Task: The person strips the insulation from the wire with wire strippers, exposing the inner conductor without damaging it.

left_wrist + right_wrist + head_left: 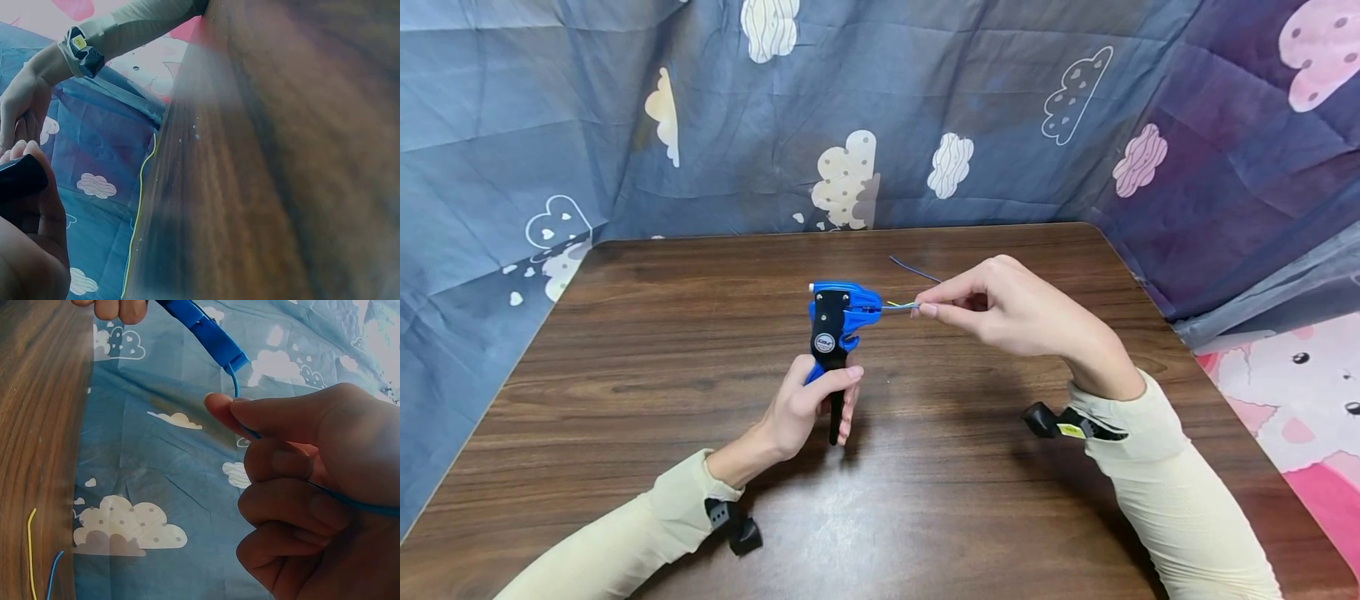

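Observation:
My left hand [808,404] holds a blue and black wire stripper [829,321] upright by its handles, with its nose turned to the right. Between thumb and index finger, my right hand [1022,308] pinches a thin blue wire [235,384]. One end of that wire enters the stripper's nose; the rest trails back past the curled fingers [287,462] in the right wrist view. Seen from the left wrist, only the black handle end [24,177] of the stripper shows beside the fingers.
On the brown wooden table [700,317] lie a yellow wire [30,550] and a second blue wire [54,575], near the far edge behind my right hand. A blue cloud-patterned curtain [715,183] hangs behind the table, and a purple one [1217,192] on the right.

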`<state>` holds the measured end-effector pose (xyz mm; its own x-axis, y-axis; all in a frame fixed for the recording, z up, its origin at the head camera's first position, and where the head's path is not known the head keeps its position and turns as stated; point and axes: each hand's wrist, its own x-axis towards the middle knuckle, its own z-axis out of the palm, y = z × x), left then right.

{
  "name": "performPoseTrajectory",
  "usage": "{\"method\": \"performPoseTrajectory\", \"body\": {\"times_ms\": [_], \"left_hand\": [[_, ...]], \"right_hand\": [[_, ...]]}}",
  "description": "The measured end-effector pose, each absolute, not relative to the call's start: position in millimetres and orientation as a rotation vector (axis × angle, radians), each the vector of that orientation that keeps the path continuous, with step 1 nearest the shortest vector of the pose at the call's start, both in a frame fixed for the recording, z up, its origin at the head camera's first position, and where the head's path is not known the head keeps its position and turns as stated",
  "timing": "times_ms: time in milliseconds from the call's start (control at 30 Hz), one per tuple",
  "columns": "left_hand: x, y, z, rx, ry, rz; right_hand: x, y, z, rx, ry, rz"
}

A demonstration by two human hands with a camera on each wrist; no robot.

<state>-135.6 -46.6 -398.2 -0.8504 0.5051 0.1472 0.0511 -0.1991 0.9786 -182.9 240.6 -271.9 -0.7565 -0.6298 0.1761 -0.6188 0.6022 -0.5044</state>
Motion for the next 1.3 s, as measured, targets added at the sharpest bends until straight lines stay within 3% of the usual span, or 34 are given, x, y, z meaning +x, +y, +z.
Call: {"method": "performPoseTrajectory", "body": {"times_ms": [1300], "left_hand": [[-140, -48, -403, 0.654, 1.507, 2.201]], "right_hand": [[-185, 233, -278, -1.193, 2.834, -0.975]]}}
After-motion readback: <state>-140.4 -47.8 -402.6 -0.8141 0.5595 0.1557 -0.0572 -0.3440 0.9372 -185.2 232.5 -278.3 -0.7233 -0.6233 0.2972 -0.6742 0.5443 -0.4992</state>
